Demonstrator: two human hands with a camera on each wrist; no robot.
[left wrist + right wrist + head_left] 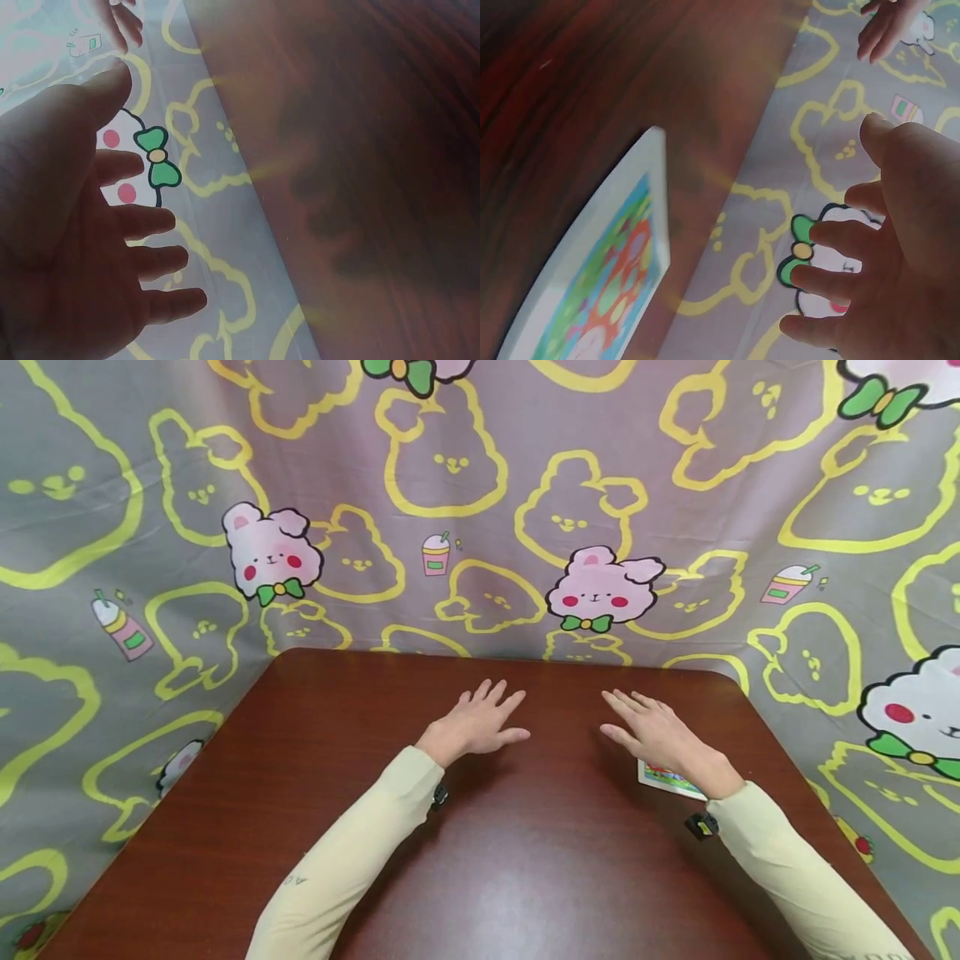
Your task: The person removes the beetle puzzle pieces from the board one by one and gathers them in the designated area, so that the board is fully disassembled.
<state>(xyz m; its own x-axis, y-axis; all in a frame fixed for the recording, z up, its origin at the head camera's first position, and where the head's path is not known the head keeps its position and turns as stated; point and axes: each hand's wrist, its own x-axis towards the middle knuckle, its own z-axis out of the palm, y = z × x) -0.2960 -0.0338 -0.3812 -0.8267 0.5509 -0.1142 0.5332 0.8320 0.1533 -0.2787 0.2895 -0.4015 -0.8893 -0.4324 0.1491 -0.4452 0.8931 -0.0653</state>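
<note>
Both hands hover over a dark brown table (pixel 300 760), palms down with fingers spread. The left hand (pixel 480 722) is left of the middle and holds nothing; in the left wrist view its straight fingers (pixel 161 259) show above the tabletop. On the other side, the right hand (pixel 660 735) is just as empty, its fingers (pixel 829 281) extended. Beneath the right hand and wrist lies a flat, white-bordered colourful picture board (pixel 671 782), partly hidden by them. The right wrist view shows more of this board (pixel 607 292), with green, blue and orange printing.
A grey curtain (pixel 465 435) with yellow outlines and white rabbit faces hangs behind the table and along both sides. The table's far edge (pixel 510 660) runs close to it. Small dark cameras (pixel 702 825) sit at the sleeve cuffs.
</note>
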